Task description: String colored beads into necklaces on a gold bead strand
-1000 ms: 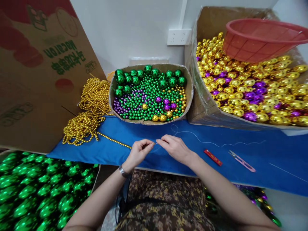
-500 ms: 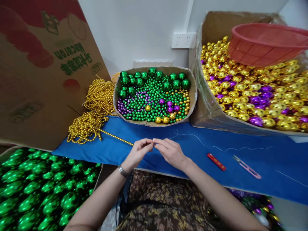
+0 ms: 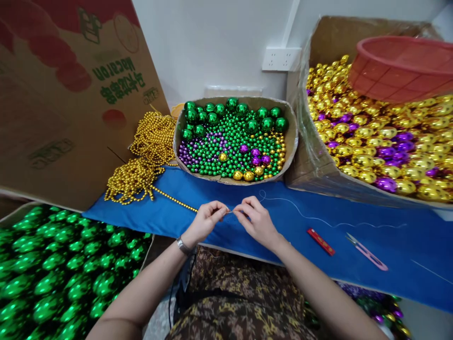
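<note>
My left hand [image 3: 207,221] is closed in a pinch just above the blue cloth. A thin pale strand [image 3: 230,211], too fine to make out well, spans the small gap to my right hand [image 3: 256,221], whose thumb and fingertip pinch its other end. A string of gold beads [image 3: 175,198] runs from the heaped gold bead strings [image 3: 132,179] to my left hand, where its end is hidden. Beyond my right hand, a clear thread [image 3: 300,208] lies in curves on the cloth.
On the blue cloth [image 3: 357,278] lie a small red case [image 3: 320,242] and pink-handled thread snips [image 3: 368,252]. A cardboard tray [image 3: 292,156] of beads stands behind my hands. Right is a box [image 3: 300,113] of gold beads with a red basket [image 3: 403,71]; green beads [image 3: 71,264] fill the lower left.
My hands have drawn slightly apart, and the thin strand now shows between my fingertips. My right hand has shifted a little to the right. The whole view has also shifted slightly.
</note>
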